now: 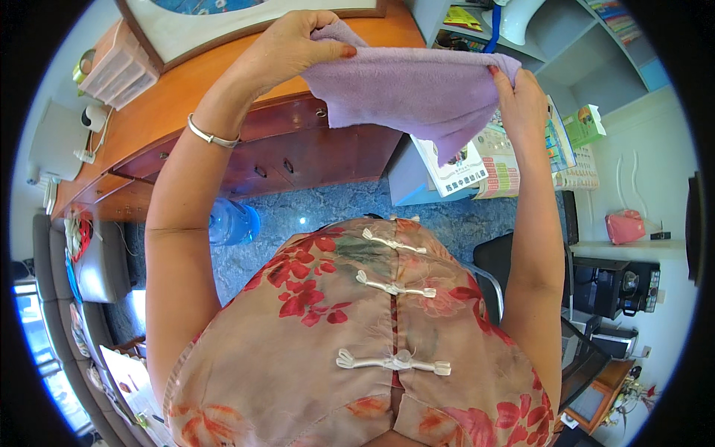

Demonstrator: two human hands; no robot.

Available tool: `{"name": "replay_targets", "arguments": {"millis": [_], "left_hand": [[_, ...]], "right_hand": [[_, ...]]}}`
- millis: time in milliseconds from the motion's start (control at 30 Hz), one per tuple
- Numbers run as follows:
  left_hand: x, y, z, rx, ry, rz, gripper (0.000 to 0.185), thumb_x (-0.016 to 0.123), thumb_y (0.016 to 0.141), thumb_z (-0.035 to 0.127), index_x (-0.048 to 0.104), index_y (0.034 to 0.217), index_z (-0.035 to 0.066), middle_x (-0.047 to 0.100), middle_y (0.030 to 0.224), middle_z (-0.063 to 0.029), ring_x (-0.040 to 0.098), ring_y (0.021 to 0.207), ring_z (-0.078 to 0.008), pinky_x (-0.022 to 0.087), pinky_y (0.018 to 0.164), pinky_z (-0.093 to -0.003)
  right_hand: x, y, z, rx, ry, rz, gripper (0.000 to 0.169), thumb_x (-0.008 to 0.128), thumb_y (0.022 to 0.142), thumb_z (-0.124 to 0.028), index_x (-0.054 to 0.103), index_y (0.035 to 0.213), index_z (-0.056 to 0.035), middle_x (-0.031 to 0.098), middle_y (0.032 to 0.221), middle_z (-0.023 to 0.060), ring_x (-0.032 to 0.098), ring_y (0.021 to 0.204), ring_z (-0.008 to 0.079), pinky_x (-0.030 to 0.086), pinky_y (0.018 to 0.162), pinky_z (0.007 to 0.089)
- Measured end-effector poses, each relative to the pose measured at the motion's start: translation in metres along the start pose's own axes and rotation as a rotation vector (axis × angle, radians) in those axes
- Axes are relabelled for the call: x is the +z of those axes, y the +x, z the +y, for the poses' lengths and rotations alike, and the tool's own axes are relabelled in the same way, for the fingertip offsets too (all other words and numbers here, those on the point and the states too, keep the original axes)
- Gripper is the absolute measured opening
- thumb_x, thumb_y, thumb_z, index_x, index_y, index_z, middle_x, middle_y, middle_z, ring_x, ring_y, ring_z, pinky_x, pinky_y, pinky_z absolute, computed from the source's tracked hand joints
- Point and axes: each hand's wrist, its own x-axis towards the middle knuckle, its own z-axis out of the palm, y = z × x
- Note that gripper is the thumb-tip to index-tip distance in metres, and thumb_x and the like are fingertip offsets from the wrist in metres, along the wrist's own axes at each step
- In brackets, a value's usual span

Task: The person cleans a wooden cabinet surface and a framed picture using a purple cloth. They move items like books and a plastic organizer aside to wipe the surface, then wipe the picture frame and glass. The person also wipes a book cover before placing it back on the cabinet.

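A lilac towel cloth (402, 89) hangs stretched between my two hands, its upper edge pulled nearly straight. My left hand (304, 47) pinches one upper corner between thumb and fingers, and a flap of the cloth folds up behind the thumb. At the opposite corner my right hand (519, 98) grips the towel, thumb in front. The lower edge droops freely, with a point hanging toward the right side. Behind the cloth, part of the wooden cabinet (335, 151) and some papers are hidden.
A framed mirror (223, 31) and plastic drawers (125, 67) stand on the wooden top. Right of the cabinet, printed booklets (452, 173) lie on a low surface, below grey shelves (592, 67). A blue water bottle (234, 222) stands on the floor. A dark chair (494, 268) is beside me.
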Motion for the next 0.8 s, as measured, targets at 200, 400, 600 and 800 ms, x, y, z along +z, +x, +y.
{"name": "replay_targets", "arguments": {"millis": [200,400,600,800], "left_hand": [[0.002,0.029,0.058,0.539,0.381,0.311,0.010,0.059,0.084,0.008,0.060,0.092,0.002,0.056,0.077,-0.0019,0.048,0.070,-0.0070,0.042,0.065,-0.0215],[0.101,-0.008,0.078,0.731,0.260,-0.001,0.020,0.060,0.083,0.014,0.057,0.098,0.003,0.061,0.098,-0.0082,0.060,0.085,-0.0222,0.049,0.073,-0.0317],[0.137,-0.024,0.019,0.521,0.095,-0.924,0.023,0.058,0.083,0.006,0.056,0.106,-0.001,0.057,0.110,-0.0162,0.055,0.106,-0.0271,0.042,0.089,-0.0309],[0.136,-0.009,-0.017,0.700,0.244,0.324,0.038,0.065,0.078,0.009,0.053,0.113,0.000,0.053,0.117,-0.0181,0.051,0.108,-0.0329,0.040,0.092,-0.0393]], "right_hand": [[-0.042,0.060,0.009,-0.008,0.765,0.263,0.033,0.055,0.089,-0.023,0.054,0.110,0.0017,0.059,0.102,0.0111,0.059,0.095,0.0163,0.048,0.080,0.0262],[0.012,-0.014,0.003,0.008,0.823,0.913,0.038,0.062,0.084,-0.020,0.051,0.112,0.0042,0.059,0.092,0.0067,0.058,0.085,0.0161,0.045,0.078,0.0246],[0.072,-0.096,0.014,0.236,0.961,-0.053,0.039,0.062,0.083,-0.020,0.050,0.111,0.0043,0.059,0.092,0.0075,0.057,0.085,0.0172,0.045,0.078,0.0255],[0.048,-0.108,0.029,0.300,1.185,-0.260,0.040,0.063,0.081,-0.021,0.050,0.110,0.0043,0.058,0.092,0.0083,0.057,0.085,0.0182,0.045,0.079,0.0264]]}}
